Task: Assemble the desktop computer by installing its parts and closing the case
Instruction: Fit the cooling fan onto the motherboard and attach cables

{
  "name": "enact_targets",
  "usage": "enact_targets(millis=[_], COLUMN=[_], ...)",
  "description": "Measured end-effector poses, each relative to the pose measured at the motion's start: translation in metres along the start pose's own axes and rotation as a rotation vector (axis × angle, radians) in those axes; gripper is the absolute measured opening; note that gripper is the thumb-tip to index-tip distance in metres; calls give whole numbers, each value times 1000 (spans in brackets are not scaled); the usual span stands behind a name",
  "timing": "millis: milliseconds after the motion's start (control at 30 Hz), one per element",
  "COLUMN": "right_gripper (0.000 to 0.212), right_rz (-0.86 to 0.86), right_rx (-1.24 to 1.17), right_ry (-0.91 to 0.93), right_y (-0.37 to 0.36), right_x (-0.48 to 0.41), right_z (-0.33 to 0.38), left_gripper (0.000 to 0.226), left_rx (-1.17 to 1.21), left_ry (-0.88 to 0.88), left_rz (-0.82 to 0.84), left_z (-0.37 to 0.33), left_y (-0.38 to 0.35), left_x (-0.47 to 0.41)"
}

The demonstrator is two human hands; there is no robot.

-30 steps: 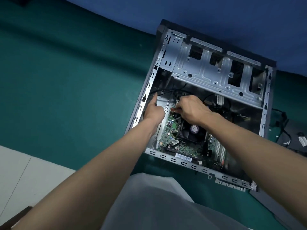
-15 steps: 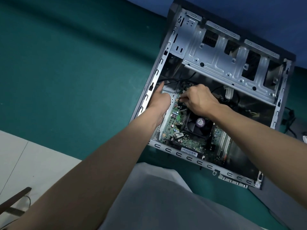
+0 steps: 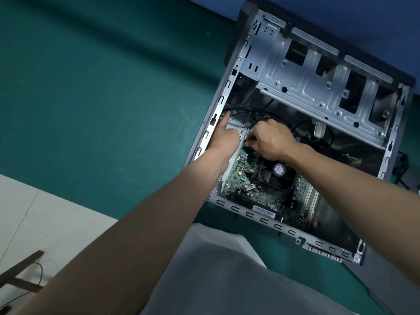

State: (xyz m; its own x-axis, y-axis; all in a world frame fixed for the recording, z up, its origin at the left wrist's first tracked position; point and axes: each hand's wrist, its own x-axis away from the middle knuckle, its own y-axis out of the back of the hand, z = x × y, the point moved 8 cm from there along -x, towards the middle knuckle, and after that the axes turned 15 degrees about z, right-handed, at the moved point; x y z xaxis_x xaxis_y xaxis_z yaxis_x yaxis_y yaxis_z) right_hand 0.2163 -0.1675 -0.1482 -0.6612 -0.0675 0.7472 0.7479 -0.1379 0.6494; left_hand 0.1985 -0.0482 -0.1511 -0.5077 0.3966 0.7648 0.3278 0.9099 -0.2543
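The open desktop case point(image 3: 256, 214) lies on its side on a green mat. Inside it sit the green motherboard point(image 3: 241, 178), a black CPU fan point(image 3: 275, 171) and, at the far end, a silver drive cage point(image 3: 306, 76). My left hand point(image 3: 223, 137) rests by the case's left wall, one finger straight and touching a black cable point(image 3: 241, 109). My right hand point(image 3: 270, 139) is just above the fan. Its fingertips pinch a small pale part at the motherboard's far left edge. What that part is stays hidden under my fingers.
The green mat point(image 3: 113, 87) stretches left of the case. White floor tiles point(image 3: 45, 219) and a dark stick with a thin wire point(image 3: 20, 269) are at the lower left. Loose black cables point(image 3: 402, 164) lie right of the case. My grey clothing point(image 3: 216, 269) fills the bottom.
The view has drifted, so the case sits further right and higher in frame. Both hands keep the same spots on the case and board.
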Motion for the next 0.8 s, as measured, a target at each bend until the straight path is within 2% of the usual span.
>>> enact_targets(millis=[200,367,533,800], right_gripper=[19,21,16,18], right_rz=[60,19,122,23], right_rx=[51,134,78,26], right_ry=[-8,-16,-8,-69], right_y=[-5,-7,-9,-7], right_x=[-7,-8,-13,-12], right_z=[3,6,1,-2], left_gripper=[77,75,73,75], left_rx=[12,3,-2,19], left_ry=[9,23,34,27], left_rz=[14,25,20,19], left_z=[0,0,1,0], left_y=[-1,-2,0,-2], left_x=[-1,0,-2,1])
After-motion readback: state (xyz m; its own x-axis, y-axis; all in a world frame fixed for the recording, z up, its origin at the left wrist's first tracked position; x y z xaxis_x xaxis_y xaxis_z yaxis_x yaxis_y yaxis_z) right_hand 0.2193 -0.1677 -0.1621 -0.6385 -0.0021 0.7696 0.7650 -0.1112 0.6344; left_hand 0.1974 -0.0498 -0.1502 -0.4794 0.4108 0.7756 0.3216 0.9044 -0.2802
